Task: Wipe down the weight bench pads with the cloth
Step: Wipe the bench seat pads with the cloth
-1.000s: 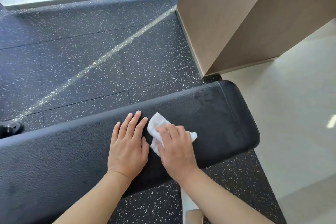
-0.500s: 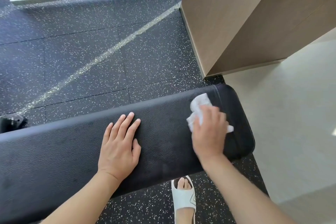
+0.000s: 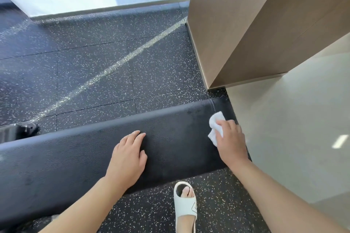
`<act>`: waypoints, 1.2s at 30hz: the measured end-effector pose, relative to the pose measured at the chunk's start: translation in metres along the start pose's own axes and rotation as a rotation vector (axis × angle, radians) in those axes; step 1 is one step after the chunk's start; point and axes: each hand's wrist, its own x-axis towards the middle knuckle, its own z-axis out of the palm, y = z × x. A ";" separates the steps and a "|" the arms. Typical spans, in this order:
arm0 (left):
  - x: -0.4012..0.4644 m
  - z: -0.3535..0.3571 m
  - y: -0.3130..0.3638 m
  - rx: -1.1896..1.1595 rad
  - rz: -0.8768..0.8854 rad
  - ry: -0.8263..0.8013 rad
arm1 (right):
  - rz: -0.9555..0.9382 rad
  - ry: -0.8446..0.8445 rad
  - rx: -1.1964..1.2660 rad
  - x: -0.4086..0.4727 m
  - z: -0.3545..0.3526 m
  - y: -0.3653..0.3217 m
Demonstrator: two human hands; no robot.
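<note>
Head view: the right hand (image 3: 231, 143) presses a bunched white cloth (image 3: 216, 126) onto the black bench pad's (image 3: 170, 138) right end, right of centre frame. Soft and light, the cloth looks best held wadded under the fingers; the left hand (image 3: 127, 158) lies flat on the firm, grained pad.

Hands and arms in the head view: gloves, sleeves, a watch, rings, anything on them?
Nothing worn on either. The left hand and right hand are bare, no gloves or rings visible on the fingers. Both forearms are uncovered to the frame edge: no sleeves, watch or bands.
</note>
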 end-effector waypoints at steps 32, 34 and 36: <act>-0.316 -0.419 0.010 -0.480 0.087 0.397 | -0.333 0.272 0.449 -0.232 -0.398 -0.327; -0.328 -0.446 0.008 -0.490 0.121 0.447 | -0.379 0.280 0.436 -0.236 -0.417 -0.348; -0.340 -0.475 0.003 -0.494 0.134 0.498 | -0.431 0.280 0.406 -0.236 -0.438 -0.369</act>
